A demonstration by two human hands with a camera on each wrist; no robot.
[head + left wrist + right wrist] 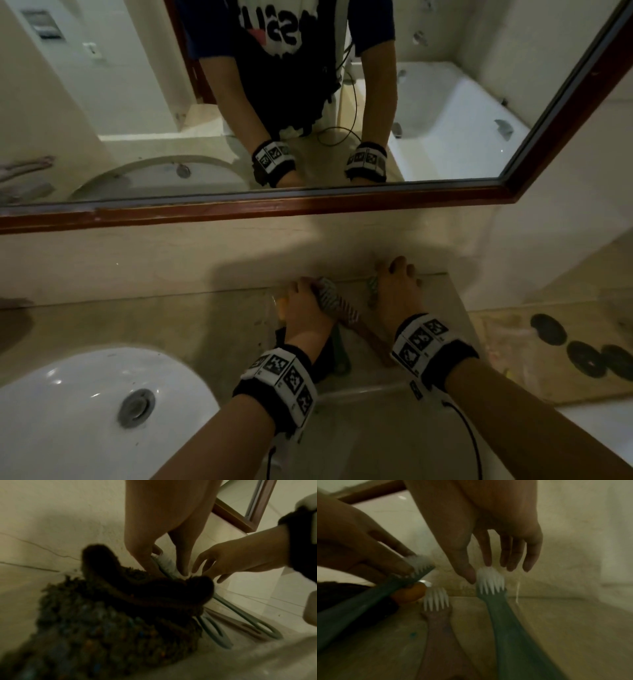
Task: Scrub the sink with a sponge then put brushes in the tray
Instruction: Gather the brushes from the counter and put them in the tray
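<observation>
- Near left, the white sink sits in the bench.
- Beyond it, a clear tray holds a brown brush.
- The left hand pinches a green brush by its bristled head.
- Farther right, the right hand, fingers relaxed and apart, touches the bristles of a second green brush.
- The mirror hangs behind.

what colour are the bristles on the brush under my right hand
White, on a dark green brush; the right wrist view shows it best.
</observation>
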